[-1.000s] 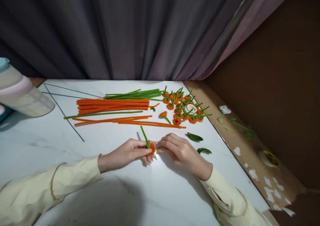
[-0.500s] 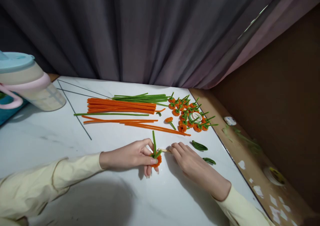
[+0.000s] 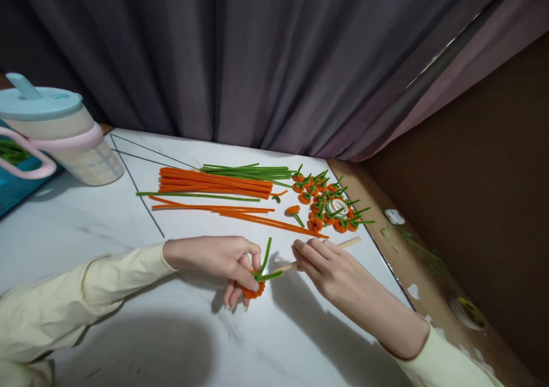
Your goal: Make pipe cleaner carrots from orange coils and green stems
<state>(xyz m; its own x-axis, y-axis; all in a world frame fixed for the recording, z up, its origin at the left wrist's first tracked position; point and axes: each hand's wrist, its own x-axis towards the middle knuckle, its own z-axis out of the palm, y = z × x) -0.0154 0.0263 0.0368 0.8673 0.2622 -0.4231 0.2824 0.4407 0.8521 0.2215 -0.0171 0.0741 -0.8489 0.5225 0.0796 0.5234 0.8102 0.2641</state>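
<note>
My left hand (image 3: pixel 227 259) is closed on a small orange pipe-cleaner pumpkin (image 3: pixel 256 292), pinching it between thumb and fingers above the table. Two green pipe-cleaner ends (image 3: pixel 266 255) stick out from its top, one upward and one to the right. A thin wooden stick (image 3: pixel 352 242) is gripped in my right hand (image 3: pixel 326 270). The stick's left end lies close to the right-pointing green end; whether they touch I cannot tell. Beyond my hands lies a single finished-looking orange piece with a green stem (image 3: pixel 294 210).
Orange pipe cleaners (image 3: pixel 214 183) and green ones (image 3: pixel 253 172) lie in bundles at the back. Several small pumpkins (image 3: pixel 315 223) cluster around a roll of tape (image 3: pixel 338 207) at back right. A lidded tumbler (image 3: pixel 92 158) stands at left. A curtain (image 3: pixel 257 55) hangs behind the table.
My left hand and the pumpkin have shifted slightly left and down. One green end now points further right. The stick now shows on both sides of my right hand, which hides the green leaf pieces.
</note>
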